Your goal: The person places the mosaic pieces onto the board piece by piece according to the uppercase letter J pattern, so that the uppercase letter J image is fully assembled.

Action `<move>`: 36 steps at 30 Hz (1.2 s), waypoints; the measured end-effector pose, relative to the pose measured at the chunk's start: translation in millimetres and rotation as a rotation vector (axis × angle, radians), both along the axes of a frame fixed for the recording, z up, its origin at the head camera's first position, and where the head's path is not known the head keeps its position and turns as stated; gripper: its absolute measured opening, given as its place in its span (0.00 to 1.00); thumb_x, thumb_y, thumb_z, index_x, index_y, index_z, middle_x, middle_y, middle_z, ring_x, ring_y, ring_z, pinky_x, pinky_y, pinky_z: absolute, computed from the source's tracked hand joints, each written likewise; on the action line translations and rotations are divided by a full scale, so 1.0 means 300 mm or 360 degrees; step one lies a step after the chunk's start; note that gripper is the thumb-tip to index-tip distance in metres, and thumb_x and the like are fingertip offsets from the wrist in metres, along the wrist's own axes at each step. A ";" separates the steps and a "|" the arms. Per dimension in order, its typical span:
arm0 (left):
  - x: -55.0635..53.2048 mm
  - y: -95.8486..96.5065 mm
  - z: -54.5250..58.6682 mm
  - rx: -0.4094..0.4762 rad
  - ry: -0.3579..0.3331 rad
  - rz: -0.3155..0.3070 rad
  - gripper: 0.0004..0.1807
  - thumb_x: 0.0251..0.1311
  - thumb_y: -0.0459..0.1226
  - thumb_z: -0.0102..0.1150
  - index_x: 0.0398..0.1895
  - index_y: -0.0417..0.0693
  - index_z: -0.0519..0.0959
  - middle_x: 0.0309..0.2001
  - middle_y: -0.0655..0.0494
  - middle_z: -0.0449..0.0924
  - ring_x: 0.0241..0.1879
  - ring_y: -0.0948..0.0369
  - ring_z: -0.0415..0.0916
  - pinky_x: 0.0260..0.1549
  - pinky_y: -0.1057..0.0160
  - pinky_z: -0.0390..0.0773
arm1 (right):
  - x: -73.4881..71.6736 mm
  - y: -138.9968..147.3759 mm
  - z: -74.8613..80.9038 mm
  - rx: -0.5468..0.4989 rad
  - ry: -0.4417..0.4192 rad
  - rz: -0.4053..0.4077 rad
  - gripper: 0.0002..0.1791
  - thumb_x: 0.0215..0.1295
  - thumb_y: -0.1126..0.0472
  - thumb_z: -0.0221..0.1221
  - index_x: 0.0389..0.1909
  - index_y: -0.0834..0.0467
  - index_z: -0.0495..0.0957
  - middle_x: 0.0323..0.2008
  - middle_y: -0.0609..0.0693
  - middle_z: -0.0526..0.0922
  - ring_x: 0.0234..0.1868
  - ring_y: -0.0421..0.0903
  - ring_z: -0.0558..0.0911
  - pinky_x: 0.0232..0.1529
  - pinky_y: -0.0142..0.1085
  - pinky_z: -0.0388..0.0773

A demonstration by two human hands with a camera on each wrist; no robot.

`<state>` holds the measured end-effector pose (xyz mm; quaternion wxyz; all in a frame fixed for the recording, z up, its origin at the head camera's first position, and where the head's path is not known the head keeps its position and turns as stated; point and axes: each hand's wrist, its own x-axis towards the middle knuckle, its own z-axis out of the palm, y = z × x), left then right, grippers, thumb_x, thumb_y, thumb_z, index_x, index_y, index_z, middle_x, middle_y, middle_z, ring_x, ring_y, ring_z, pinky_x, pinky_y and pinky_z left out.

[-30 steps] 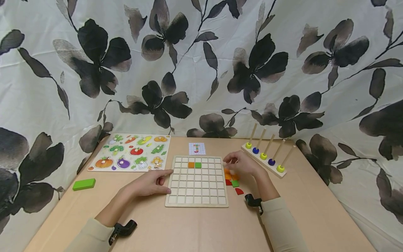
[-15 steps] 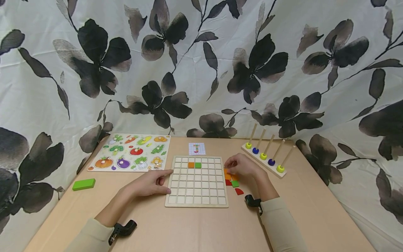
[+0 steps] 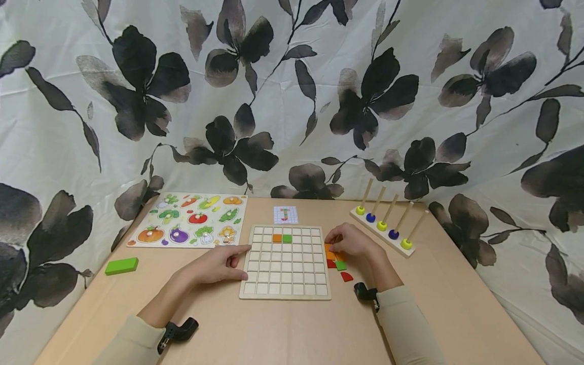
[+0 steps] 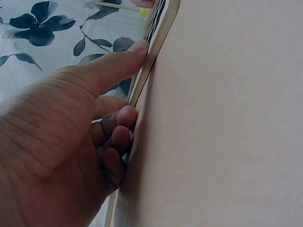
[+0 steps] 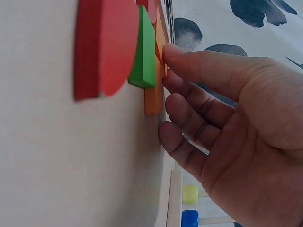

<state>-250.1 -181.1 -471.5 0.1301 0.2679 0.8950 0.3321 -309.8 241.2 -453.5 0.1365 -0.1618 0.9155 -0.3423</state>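
A wooden grid board (image 3: 285, 294) lies in the middle of the table, with an orange square tile (image 3: 277, 239) and a green square tile (image 3: 287, 239) in its cells. At its left edge my left hand (image 3: 219, 266) presses with a spread thumb and straight index finger; the other fingers curl in, as the left wrist view shows. Right of the board, my right hand (image 3: 353, 241) pinches an orange tile (image 5: 164, 68) between thumb and index finger, among loose pieces. Near it lie a green tile (image 5: 146, 52), a red rounded piece (image 5: 113, 42) and another red piece (image 3: 330, 264).
Behind the board lies a small pattern card (image 3: 285, 215). A vegetable picture board (image 3: 187, 233) is at the back left, a green block (image 3: 121, 266) in front of it. A peg stand (image 3: 388, 235) with yellow and blue beads stands at the right. A floral curtain (image 3: 292, 101) hangs behind.
My right hand has lowered slightly and its fingers have closed in on the orange pieces. My left hand stays at the board's edge.
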 end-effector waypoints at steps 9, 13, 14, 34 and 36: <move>-0.005 -0.003 0.003 -0.0005 0.0007 -0.0008 0.46 0.59 0.52 0.74 0.78 0.46 0.68 0.29 0.61 0.69 0.27 0.67 0.63 0.28 0.68 0.64 | 0.000 -0.001 0.001 -0.0001 0.0008 0.0003 0.09 0.66 0.69 0.67 0.44 0.56 0.89 0.41 0.49 0.87 0.42 0.48 0.78 0.49 0.39 0.80; -0.005 -0.002 0.004 -0.0011 0.0013 -0.0007 0.46 0.59 0.53 0.74 0.78 0.46 0.68 0.29 0.61 0.69 0.27 0.67 0.63 0.28 0.68 0.64 | 0.001 -0.002 0.001 -0.0010 0.0001 -0.0005 0.09 0.66 0.69 0.67 0.44 0.57 0.89 0.41 0.50 0.86 0.42 0.48 0.77 0.47 0.39 0.79; -0.005 -0.002 0.004 -0.0010 0.0014 -0.0007 0.46 0.59 0.53 0.74 0.78 0.46 0.68 0.29 0.61 0.69 0.27 0.67 0.63 0.28 0.68 0.64 | 0.001 -0.002 0.001 -0.0010 0.0001 -0.0003 0.08 0.66 0.69 0.67 0.43 0.57 0.89 0.41 0.50 0.86 0.42 0.48 0.77 0.47 0.39 0.79; 0.000 0.000 -0.005 -0.0011 0.0032 -0.0007 0.46 0.59 0.53 0.74 0.78 0.46 0.68 0.29 0.62 0.68 0.27 0.68 0.62 0.29 0.68 0.64 | 0.006 -0.004 -0.003 -0.0085 -0.0041 0.0007 0.08 0.67 0.69 0.66 0.42 0.54 0.88 0.37 0.49 0.85 0.42 0.50 0.78 0.46 0.38 0.77; 0.000 0.000 -0.005 -0.0012 0.0031 -0.0008 0.46 0.59 0.53 0.74 0.77 0.46 0.68 0.29 0.62 0.68 0.27 0.68 0.62 0.29 0.68 0.64 | 0.007 -0.003 -0.004 -0.0101 -0.0035 0.0003 0.09 0.67 0.69 0.66 0.42 0.54 0.89 0.39 0.49 0.86 0.42 0.50 0.78 0.46 0.39 0.77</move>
